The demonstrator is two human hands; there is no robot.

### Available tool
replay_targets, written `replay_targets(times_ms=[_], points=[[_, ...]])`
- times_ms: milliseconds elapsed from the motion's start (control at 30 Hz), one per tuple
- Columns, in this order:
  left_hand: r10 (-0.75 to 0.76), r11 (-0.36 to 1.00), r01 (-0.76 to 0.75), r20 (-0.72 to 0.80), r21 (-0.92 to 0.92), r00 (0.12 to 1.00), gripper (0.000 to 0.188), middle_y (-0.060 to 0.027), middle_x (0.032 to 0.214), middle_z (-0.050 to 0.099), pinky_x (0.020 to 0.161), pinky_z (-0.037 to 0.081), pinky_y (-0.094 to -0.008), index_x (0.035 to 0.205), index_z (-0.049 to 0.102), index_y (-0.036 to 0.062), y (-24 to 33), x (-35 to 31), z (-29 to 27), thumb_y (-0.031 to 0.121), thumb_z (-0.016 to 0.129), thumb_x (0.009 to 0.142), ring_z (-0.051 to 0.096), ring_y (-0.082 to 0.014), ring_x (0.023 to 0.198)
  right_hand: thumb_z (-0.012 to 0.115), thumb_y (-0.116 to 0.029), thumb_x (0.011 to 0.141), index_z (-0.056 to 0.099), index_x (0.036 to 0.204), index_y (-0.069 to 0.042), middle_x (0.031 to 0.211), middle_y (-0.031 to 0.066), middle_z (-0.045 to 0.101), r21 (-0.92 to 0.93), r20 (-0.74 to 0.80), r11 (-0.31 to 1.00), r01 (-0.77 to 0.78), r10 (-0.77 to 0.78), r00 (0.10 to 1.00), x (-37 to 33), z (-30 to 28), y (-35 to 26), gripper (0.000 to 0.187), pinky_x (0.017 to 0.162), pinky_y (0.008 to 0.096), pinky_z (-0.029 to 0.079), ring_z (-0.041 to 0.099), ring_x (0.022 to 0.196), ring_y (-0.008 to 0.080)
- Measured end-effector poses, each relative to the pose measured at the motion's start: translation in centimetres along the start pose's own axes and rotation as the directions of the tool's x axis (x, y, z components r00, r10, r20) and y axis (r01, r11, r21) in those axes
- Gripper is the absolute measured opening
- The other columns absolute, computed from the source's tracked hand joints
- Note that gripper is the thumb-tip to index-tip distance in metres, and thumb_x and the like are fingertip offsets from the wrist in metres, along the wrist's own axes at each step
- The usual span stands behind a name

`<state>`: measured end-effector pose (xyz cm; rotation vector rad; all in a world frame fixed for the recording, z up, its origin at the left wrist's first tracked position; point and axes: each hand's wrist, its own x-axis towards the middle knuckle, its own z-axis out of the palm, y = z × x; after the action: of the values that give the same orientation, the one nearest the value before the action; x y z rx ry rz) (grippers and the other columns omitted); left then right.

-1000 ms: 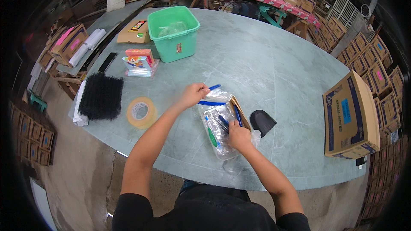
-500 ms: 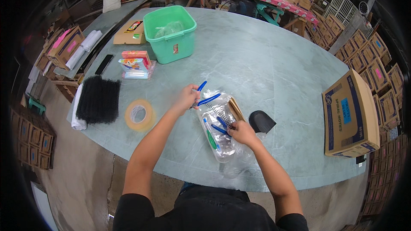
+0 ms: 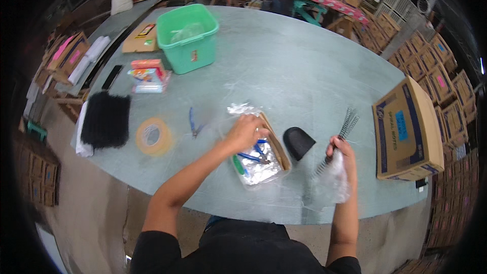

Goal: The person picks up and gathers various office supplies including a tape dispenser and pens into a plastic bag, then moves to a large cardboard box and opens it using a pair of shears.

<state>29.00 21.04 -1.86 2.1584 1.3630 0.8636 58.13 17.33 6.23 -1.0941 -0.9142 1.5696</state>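
Note:
My right hand is closed around black spiral binding coils and a crumpled clear plastic bag, held over the table right of a tray. My left hand reaches over the clear plastic tray, fingers bent and slightly apart, with its fingertips partly hidden. Just under it lie blue-handled pliers inside the tray, beside a green item and silvery wrapping. Other blue-handled pliers rest on the table left of the tray. A black rounded object sits to the tray's right.
A tape roll and a stack of black bristly material lie at left. Beyond them are a phone-like black object, small colourful packs and a green bin. A cardboard box stands at right.
My left hand has let go of its pliers on the table and moved right over the tray. My right hand has lifted coils and plastic out to the right. The view has shifted slightly.

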Motion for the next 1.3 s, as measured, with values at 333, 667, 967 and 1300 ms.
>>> replay_targets(times_ms=[333, 667, 967, 1300], points=[[-0.110, 0.695, 0.055, -0.031, -0.717, 0.993, 0.016, -0.0033, 0.070, 0.049, 0.060, 0.038, -0.0247, 0.080, 0.048, 0.0032, 11.7, -3.3, 6.5, -0.005, 0.049, 0.067, 0.049, -0.0113, 0.069, 0.045, -0.021, 0.090, 0.050, 0.092, -0.008, 0.093, 0.0078, 0.060, 0.155, -0.431, 0.926, 0.344, -0.250, 0.867, -0.2, 2.5, 4.8, 0.014, 0.071, 0.0285, 0.040, 0.051, 0.078, 0.0132], [-0.795, 0.607, 0.686, -0.308, -0.401, 0.523, 0.032, -0.0085, 0.070, 0.059, 0.059, 0.043, -0.0319, 0.065, 0.056, 0.0003, -0.8, -17.5, -11.6, 0.030, 0.064, 0.075, 0.053, -0.0159, 0.062, 0.057, -0.018, 0.079, 0.056, 0.079, -0.008, 0.055, -0.0040, 0.045, -0.308, -0.370, 0.951, -0.010, -0.110, 0.922, -0.5, -6.5, 6.5, 0.010, 0.035, 0.0193, 0.027, 0.039, 0.042, 0.0046], [-0.711, 0.684, 0.715, -0.356, -0.147, 0.607, 0.035, -0.0043, 0.060, 0.050, 0.052, 0.040, -0.0288, 0.082, 0.050, 0.0068, -7.6, -22.5, -13.8, 0.022, 0.076, 0.064, 0.049, -0.0129, 0.057, 0.071, -0.024, 0.067, 0.063, 0.087, 0.004, 0.075, 0.0200, 0.062, -0.933, 0.224, 0.186, 0.309, -0.371, 0.901, 6.2, 6.6, 12.3, 0.036, 0.063, 0.0336, 0.047, 0.062, 0.067, 0.0261], [-0.611, 0.665, 0.581, 0.106, -0.469, 0.785, 0.023, -0.0006, 0.062, 0.052, 0.051, 0.038, -0.0259, 0.088, 0.054, 0.0052, -14.0, -25.8, -23.4, 0.013, 0.069, 0.074, 0.048, -0.0079, 0.058, 0.062, -0.007, 0.073, 0.053, 0.065, 0.005, 0.055, 0.0068, 0.049, -0.926, 0.022, 0.353, 0.132, -0.301, 0.953, 3.7, 11.8, 10.9, 0.017, 0.048, 0.0303, 0.035, 0.043, 0.054, 0.0094]])
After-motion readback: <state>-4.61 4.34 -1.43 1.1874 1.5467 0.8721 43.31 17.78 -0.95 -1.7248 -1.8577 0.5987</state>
